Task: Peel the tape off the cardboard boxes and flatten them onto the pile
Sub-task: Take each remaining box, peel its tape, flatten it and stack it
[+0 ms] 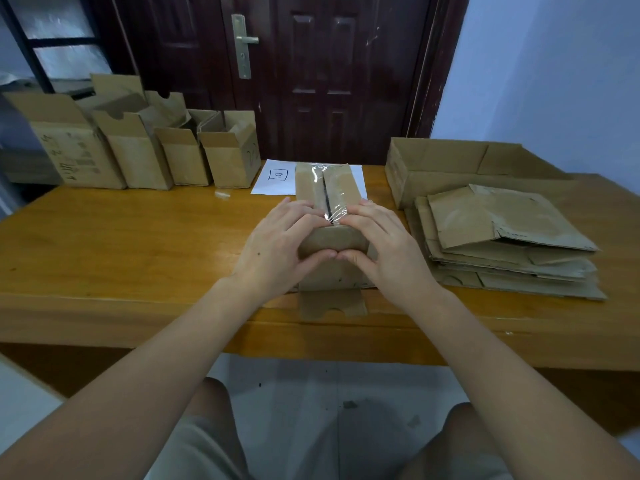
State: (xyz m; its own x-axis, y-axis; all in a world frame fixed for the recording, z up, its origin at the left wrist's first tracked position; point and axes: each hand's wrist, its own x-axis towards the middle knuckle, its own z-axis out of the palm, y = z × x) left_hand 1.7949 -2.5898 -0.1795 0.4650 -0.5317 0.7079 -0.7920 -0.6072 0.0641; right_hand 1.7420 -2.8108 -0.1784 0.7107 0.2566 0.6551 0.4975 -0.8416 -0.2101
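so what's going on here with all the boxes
A person seated at a wooden table has both hands on one taped box. The left hand and right hand grip its near end, fingers at the clear tape along the top seam, which is still on. A pile of flattened boxes lies to the right, and a row of open boxes stands at the back left.

Home room, panelled door (325,74), wooden table (138,237)
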